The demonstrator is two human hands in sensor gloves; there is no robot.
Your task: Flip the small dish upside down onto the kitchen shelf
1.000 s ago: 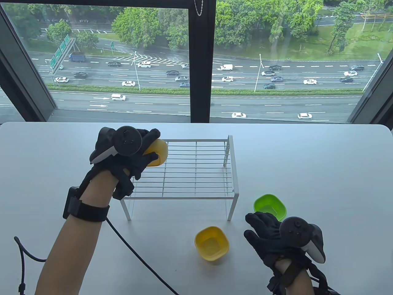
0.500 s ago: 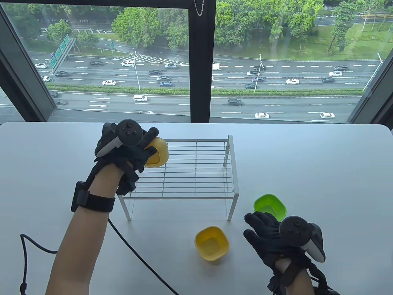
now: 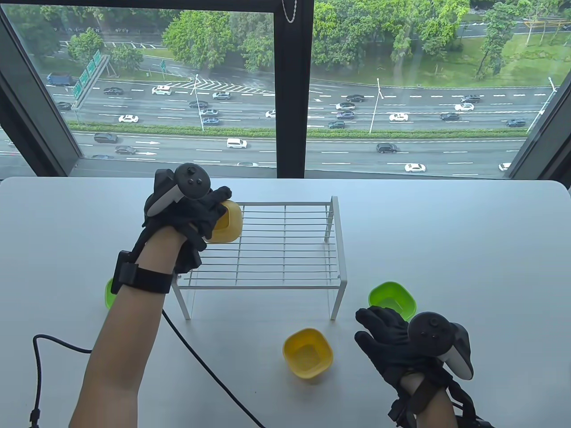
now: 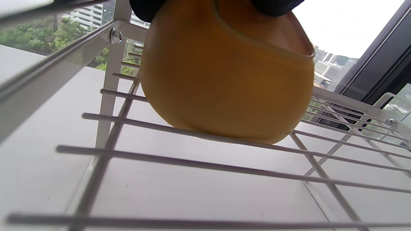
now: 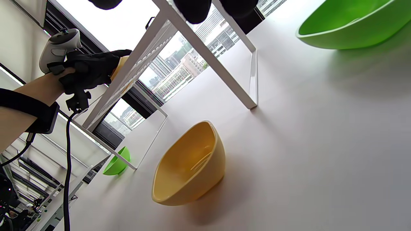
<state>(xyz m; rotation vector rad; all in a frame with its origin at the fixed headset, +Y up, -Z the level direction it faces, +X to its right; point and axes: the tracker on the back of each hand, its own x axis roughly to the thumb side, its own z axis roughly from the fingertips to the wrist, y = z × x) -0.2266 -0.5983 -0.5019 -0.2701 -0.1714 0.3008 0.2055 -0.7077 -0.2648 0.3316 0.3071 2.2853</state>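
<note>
Gripping the small yellow dish (image 3: 228,221) at the far-left corner of the wire shelf (image 3: 285,249), my left hand (image 3: 187,214) has rolled it further over than a second ago, its lower side now touching the wires. My right hand (image 3: 392,347) stays open, fingers spread, beside the green dish (image 3: 395,298) and second yellow dish (image 3: 308,353). Another green dish (image 3: 108,294) has appeared beside my left forearm.

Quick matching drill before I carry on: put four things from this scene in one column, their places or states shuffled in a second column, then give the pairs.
Things:
1. held yellow dish
2. yellow dish on the table
3. green dish by the right hand
4. right hand

Places or states:
A. upright on the table, in front of the shelf
B. gripped by the left hand, tipped at the shelf's far left corner
C. holding nothing, near the table's front edge
D. upright, right of the shelf's front right leg

Pairs: 1-B, 2-A, 3-D, 4-C
</note>
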